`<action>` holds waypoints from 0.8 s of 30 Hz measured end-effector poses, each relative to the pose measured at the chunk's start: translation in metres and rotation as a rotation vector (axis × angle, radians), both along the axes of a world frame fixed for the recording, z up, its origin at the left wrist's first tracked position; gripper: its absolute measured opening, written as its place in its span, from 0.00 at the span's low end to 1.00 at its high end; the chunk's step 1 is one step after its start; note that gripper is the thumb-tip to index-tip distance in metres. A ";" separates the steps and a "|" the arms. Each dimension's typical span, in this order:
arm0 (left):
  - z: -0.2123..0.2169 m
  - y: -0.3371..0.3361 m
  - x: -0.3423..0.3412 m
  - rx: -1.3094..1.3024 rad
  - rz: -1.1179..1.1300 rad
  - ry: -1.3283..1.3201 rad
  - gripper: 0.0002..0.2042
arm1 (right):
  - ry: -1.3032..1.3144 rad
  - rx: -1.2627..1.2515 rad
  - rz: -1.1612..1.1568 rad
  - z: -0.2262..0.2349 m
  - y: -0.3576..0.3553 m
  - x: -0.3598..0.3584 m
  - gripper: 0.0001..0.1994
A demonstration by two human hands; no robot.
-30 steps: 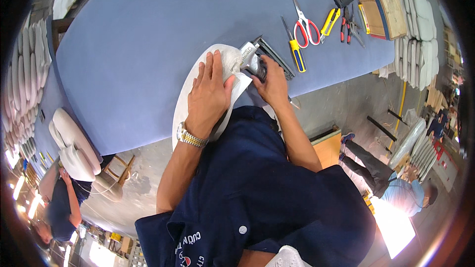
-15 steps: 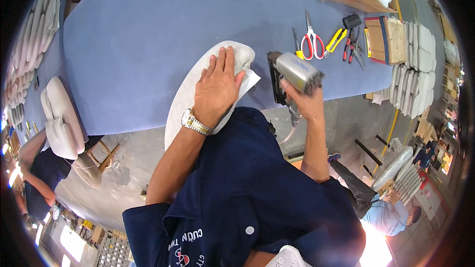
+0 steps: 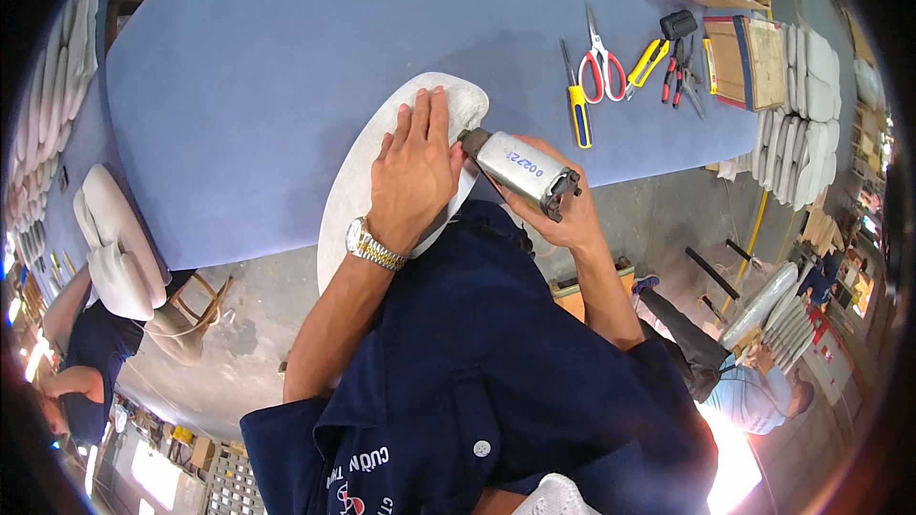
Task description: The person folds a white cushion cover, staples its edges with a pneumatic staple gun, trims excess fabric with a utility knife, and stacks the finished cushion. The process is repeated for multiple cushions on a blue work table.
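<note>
Now the right hand point(image 3: 558, 210), closed tight around the heavy metal staple gun point(image 3: 520, 170), has swung its nose beside the flat left hand point(image 3: 415, 172) pressing the soft white pad point(image 3: 358, 181) on the blue surface point(image 3: 267, 86).

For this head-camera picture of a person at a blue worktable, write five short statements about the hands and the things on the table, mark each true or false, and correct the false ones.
1. The left hand lies flat on the white oval cushion. True.
2. The right hand holds red-handled scissors. False: it grips a grey metal power tool; the red-handled scissors lie untouched on the blue table.
3. The tool's nose meets the cushion's edge beside the left hand's fingers. True.
4. A wristwatch is worn on the right wrist. False: it is on the left wrist.
5. The yellow-and-blue screwdriver lies on the cushion. False: it lies on the table, left of the scissors.
</note>
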State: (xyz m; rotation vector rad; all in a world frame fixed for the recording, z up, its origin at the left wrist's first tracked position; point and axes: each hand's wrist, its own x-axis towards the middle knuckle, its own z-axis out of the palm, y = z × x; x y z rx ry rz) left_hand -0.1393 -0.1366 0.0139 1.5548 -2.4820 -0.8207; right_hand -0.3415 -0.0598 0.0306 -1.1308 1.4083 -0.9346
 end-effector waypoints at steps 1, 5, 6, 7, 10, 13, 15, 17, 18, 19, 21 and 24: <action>0.002 0.000 0.000 0.016 -0.003 -0.007 0.35 | 0.002 0.011 0.009 0.001 -0.003 -0.001 0.27; 0.003 -0.007 0.002 0.114 -0.042 -0.021 0.37 | -0.010 0.008 0.057 0.003 -0.012 -0.005 0.27; 0.003 -0.010 0.004 0.141 -0.050 -0.002 0.38 | 0.014 -0.001 0.074 0.004 -0.015 -0.005 0.27; 0.003 -0.013 0.006 0.168 -0.059 0.017 0.39 | 0.037 -0.009 0.091 0.005 -0.018 -0.005 0.28; 0.006 -0.017 0.005 0.204 -0.055 0.044 0.40 | 0.138 -0.079 0.117 0.003 -0.019 -0.001 0.30; 0.006 -0.019 0.002 0.217 -0.051 0.026 0.42 | 0.136 -0.077 0.117 -0.002 -0.017 0.002 0.30; 0.006 -0.019 0.001 0.232 -0.052 0.020 0.42 | 0.149 -0.014 0.118 -0.002 -0.016 0.003 0.30; 0.009 -0.023 0.000 0.246 -0.056 0.020 0.42 | 0.149 -0.026 0.124 -0.003 -0.021 0.003 0.30; 0.008 -0.023 0.000 0.247 -0.050 0.023 0.43 | 0.150 -0.032 0.128 -0.004 -0.023 0.003 0.30; 0.008 -0.022 0.000 0.249 -0.044 0.027 0.43 | 0.139 0.022 0.136 -0.001 -0.024 0.003 0.31; 0.006 -0.024 -0.001 0.247 -0.028 0.018 0.43 | 0.111 0.121 0.153 0.003 -0.030 0.001 0.31; 0.004 -0.021 -0.005 0.242 0.003 -0.005 0.43 | 0.163 0.084 0.150 0.002 -0.031 0.005 0.30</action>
